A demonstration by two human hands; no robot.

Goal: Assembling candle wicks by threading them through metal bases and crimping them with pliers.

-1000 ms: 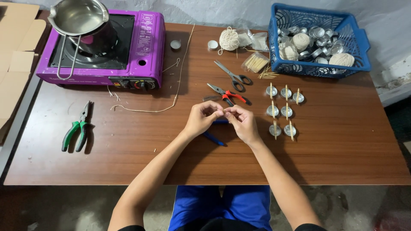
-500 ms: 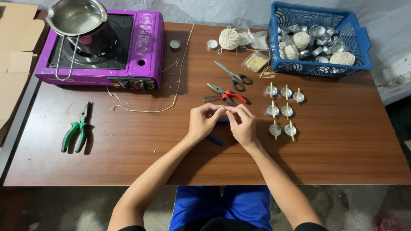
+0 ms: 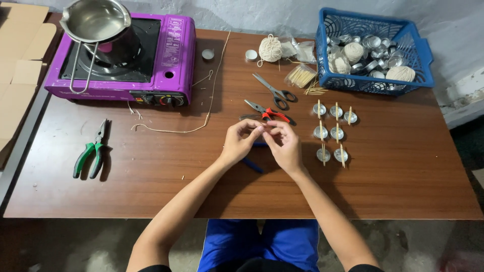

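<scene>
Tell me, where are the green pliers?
The green pliers lie on the table's left part in the head view, just below the purple stove, far left of both hands.

Left hand (image 3: 238, 142) and right hand (image 3: 283, 143) fingertips meeting over wooden table (image 3: 403, 176), red-handled pliers (image 3: 267, 111) just beyond, blue-handled tool (image 3: 252, 164) beneath

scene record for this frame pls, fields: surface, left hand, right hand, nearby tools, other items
surface: brown wooden table
left hand: left hand raised over the table, fingertips meeting the right hand; what they pinch is too small to tell
right hand: right hand facing it
nearby tools: red-handled pliers, scissors, blue-handled tool partly hidden under the hands
other items: small metal cups with sticks, blue basket, purple stove with metal pot, green pliers, twine ball
</scene>
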